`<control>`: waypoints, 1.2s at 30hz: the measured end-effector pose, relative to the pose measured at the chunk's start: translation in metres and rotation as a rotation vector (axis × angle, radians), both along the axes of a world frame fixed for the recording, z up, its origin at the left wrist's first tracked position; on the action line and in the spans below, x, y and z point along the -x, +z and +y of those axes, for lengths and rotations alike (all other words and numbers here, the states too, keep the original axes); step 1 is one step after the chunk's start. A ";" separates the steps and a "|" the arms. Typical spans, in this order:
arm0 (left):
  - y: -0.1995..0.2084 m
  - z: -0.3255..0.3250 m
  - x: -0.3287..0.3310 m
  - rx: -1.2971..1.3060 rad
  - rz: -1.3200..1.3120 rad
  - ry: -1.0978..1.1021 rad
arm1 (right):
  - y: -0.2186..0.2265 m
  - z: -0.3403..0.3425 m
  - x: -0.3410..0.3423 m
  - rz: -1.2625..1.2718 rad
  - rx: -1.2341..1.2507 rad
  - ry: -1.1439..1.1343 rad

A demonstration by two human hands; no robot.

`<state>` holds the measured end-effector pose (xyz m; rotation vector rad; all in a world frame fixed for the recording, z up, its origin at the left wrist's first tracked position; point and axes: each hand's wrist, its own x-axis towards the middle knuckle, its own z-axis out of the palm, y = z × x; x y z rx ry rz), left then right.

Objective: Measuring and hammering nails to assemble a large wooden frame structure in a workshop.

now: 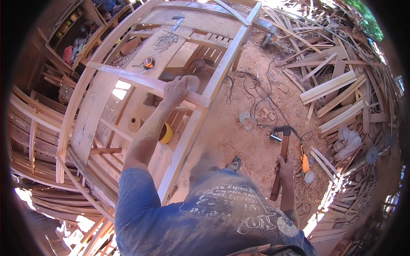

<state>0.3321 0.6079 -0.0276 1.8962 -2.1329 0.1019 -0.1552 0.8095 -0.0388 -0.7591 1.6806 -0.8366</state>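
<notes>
My left hand (176, 90) grips a pale wooden crosspiece (132, 77) of a large timber frame, its fingers curled over the far side near the right end. That end meets a long side rail (181, 149) of the frame. Out to the right, away from the frame, my right hand (285, 168) is closed around the wooden handle of a hammer (284, 153). The hammer stands nearly upright, with its dark metal head at the top. Sawdust coats my left forearm.
A tape measure (148, 63), a square (176, 25) and loose nails (165, 40) lie on boards within the frame. A yellow container (166, 133) sits below. Cords (256, 96) and an orange power tool (304, 158) lie on the sawdust-covered floor. Scrap wood (333, 85) is heaped at right.
</notes>
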 end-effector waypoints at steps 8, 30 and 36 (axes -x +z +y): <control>0.008 -0.003 0.007 -0.030 0.746 -0.436 | 0.031 -0.003 -0.082 -0.084 0.036 0.053; -0.023 0.014 0.011 -0.076 0.807 -0.571 | 0.183 -0.027 -0.227 0.511 0.471 0.287; -0.017 0.017 0.011 -0.018 0.821 -0.569 | 0.194 -0.036 -0.242 0.549 0.465 0.374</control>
